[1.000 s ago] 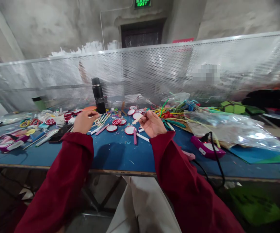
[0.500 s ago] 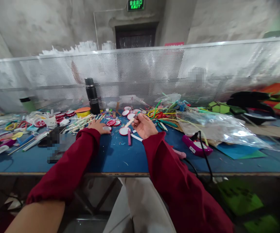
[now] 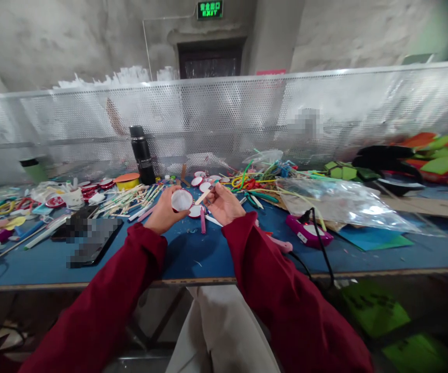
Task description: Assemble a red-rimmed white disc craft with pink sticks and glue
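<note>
My left hand [image 3: 164, 213] is closed round the edge of a round red-rimmed lid [image 3: 182, 200], its white inside tilted toward me. Just to its right, my right hand [image 3: 223, 203] pinches a flat wooden stick [image 3: 203, 197], whose pale end reaches toward the lid. Below the stick another white disc with a red rim [image 3: 195, 211] lies on the blue table. A pink pen-like stick [image 3: 203, 221] rests by that disc, pointing toward me. More red-rimmed discs [image 3: 204, 187] lie behind my hands.
A black bottle [image 3: 142, 158] stands near the mesh screen [image 3: 216, 124]. At left lie a phone [image 3: 101, 241] and many small sticks [image 3: 130, 199]. To the right are a purple power strip [image 3: 310, 231] with a cord, clear plastic bags [image 3: 352, 204] and coloured pipe cleaners [image 3: 243, 181].
My left hand has lifted a red-rimmed lid off the table and brought it up beside the wooden stick. My right hand still holds the stick. The view has shifted slightly.
</note>
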The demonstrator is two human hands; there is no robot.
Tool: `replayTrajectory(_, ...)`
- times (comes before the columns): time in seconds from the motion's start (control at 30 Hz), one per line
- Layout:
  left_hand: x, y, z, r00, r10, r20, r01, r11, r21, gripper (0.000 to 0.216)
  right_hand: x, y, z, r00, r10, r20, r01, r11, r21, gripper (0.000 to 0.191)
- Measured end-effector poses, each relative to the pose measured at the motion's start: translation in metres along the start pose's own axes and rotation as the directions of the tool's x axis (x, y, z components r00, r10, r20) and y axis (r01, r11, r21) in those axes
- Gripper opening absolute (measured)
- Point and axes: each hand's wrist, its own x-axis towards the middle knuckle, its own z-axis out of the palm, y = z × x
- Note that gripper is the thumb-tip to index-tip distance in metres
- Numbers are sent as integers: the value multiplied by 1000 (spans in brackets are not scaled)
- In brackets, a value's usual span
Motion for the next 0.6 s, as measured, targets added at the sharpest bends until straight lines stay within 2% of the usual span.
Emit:
replayTrajectory(0.1,-7,5,17,1000,24,-17,-24,999,33,68,-1,4,3,999,45,0,-45,995,92,19)
replayTrajectory(0.2,-10,2,25,998,56,-39,-54,998,42,70,-3,9,7,998,66,1,-66,993,98,14)
replayTrajectory(0.43,-14,-10,34,995,96,21,-97,994,48,73,-6,23,13,998,56,7,-57,997,60,11)
replayTrajectory(0.6,-16,-14,36,994,103,35,-103,995,6,72,-7,25,16,997,44,-56,-43,999,19,8)
